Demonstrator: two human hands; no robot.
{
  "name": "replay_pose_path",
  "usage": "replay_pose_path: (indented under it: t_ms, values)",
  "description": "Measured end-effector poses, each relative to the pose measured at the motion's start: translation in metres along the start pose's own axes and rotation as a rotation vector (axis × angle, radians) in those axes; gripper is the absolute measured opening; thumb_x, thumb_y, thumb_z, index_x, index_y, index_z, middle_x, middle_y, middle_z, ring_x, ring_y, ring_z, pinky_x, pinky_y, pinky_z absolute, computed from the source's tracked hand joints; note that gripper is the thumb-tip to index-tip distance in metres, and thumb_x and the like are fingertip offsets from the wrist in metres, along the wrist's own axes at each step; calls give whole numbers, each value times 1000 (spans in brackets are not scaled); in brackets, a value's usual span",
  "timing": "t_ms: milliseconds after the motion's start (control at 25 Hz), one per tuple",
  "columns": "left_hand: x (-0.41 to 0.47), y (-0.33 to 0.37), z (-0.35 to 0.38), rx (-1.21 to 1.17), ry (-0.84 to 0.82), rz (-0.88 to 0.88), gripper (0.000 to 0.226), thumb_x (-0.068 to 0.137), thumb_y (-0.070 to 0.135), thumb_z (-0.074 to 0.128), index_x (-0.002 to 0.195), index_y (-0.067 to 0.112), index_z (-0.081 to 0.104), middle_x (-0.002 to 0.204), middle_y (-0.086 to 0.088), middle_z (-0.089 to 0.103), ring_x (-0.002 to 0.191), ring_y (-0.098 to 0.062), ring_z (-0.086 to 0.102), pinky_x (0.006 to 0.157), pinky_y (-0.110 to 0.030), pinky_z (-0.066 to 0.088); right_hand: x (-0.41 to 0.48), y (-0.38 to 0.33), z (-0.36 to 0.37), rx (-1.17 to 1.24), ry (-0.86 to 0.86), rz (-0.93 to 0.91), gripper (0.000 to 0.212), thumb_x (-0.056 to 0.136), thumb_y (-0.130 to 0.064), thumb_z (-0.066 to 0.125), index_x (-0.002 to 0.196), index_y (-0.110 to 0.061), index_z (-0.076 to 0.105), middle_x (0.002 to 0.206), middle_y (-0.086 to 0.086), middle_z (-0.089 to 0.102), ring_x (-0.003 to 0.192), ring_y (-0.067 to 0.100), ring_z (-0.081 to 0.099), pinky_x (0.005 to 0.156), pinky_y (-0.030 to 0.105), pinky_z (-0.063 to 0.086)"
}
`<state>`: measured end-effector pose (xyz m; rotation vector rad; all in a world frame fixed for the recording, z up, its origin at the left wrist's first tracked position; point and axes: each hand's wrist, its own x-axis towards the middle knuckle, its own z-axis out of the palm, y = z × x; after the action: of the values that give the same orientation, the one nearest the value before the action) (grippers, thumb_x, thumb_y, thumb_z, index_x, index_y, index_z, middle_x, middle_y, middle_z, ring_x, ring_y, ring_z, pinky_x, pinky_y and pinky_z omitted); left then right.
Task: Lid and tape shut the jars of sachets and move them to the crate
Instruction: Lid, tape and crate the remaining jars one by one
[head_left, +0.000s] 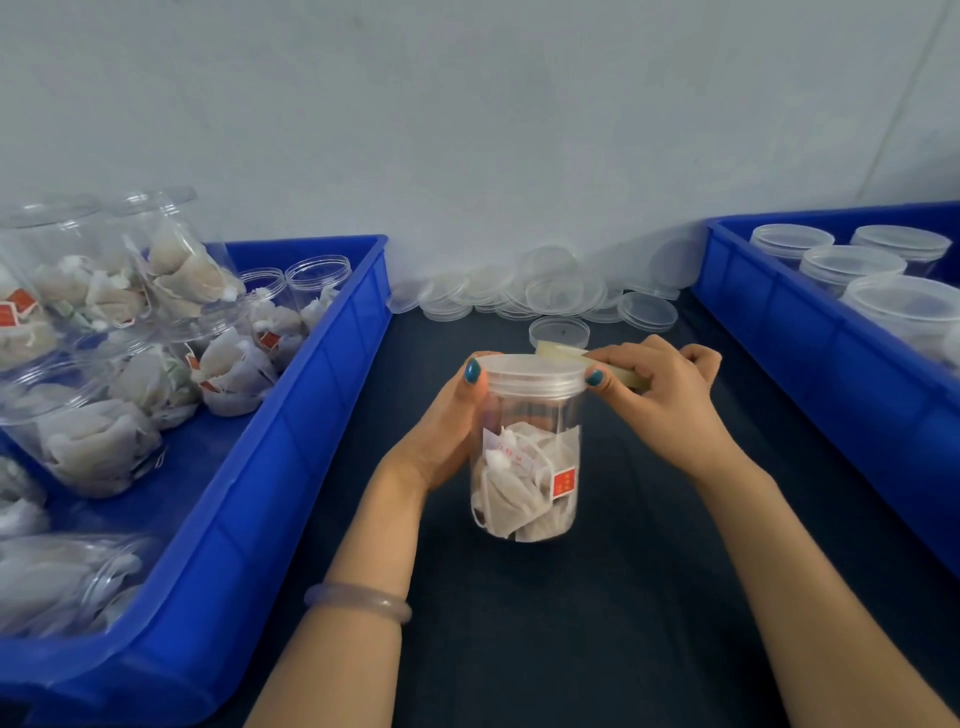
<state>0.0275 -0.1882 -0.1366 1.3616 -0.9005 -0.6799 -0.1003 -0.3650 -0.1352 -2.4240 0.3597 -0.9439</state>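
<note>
Jar (524, 467) between left hand (447, 431), right hand (670, 395)

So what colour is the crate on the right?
The crate is bright blue; the head view shows it.

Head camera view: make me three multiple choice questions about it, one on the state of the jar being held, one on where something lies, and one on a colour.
1. The jar between the hands is:
A. lidded and upright
B. open at the top
C. lying on its side

2. The loose lids lie:
A. on top of the jar
B. on the table, behind the jar
C. in a hand

3. The left crate and the right crate are:
A. green
B. red
C. blue

Answers:
1. A: the lid sits on the jar, which the left hand holds upright while the right hand holds a tape roll at its rim.
2. B: they are heaped on the dark table between the crates.
3. C: both crates are plainly blue.
</note>
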Motion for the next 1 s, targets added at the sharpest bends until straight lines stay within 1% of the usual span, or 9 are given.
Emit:
replay_pose_path:
  t_ms: [160,240,320,400,480,600,680,800,1000]
  values:
    - [5,-2,-2,292,64,84,119,51,101,40,129,14,59,125,7,65,116,-5,61,92,-18,50,-4,5,-2,-19,39,16,52,76,-84,37,94,-48,70,69,-8,60,84,7,46,83,32,15]
    - [8,-1,-5,329,149,161,97,65,87,43,136,23,59,117,29,66,113,9,59,88,-7,47,-4,6,-3,-57,109,30,64,76,-86,40,95,-36,76,64,-12,56,80,7,46,84,31,17]
    - [12,-2,-8,313,288,225,79,77,63,53,143,21,51,103,38,66,105,16,59,82,-2,44,-4,4,-2,-138,132,44,71,73,-86,39,90,-29,77,64,-12,56,77,11,49,85,32,20]
    - [13,-4,-5,288,368,252,67,87,54,54,144,19,50,106,30,70,106,11,62,86,-9,48,-5,0,0,-190,141,77,78,74,-89,39,83,-22,77,64,-7,58,69,16,52,80,33,30]
    - [12,-8,5,300,341,220,65,91,63,48,143,24,49,111,34,64,108,14,59,91,-12,48,-6,-5,2,-190,145,143,75,70,-89,41,81,-23,75,63,-6,59,63,17,53,63,34,40]
    - [13,-11,18,302,319,147,96,70,72,68,149,31,32,126,31,54,119,9,51,92,-9,43,-9,-10,6,-127,76,107,57,76,-77,50,91,-27,73,59,-7,59,59,14,56,60,34,47]
    - [14,-13,18,371,384,142,105,59,63,79,148,32,32,131,22,51,120,6,49,90,-7,40,-9,-9,7,-171,-21,-16,52,88,-64,46,105,-19,67,57,-7,55,58,17,54,73,35,44]
    - [17,-13,11,388,399,126,100,60,47,88,145,32,38,124,27,53,112,20,49,87,-2,41,-8,-2,-4,-229,-23,-97,53,94,-53,28,120,-23,63,62,-9,57,63,14,52,82,32,29]
    - [16,-13,8,217,337,130,78,61,27,93,129,26,55,110,22,68,105,10,61,81,-10,50,-6,5,-19,-465,106,-149,47,97,-57,35,98,-24,69,83,-9,65,74,14,52,81,33,19]
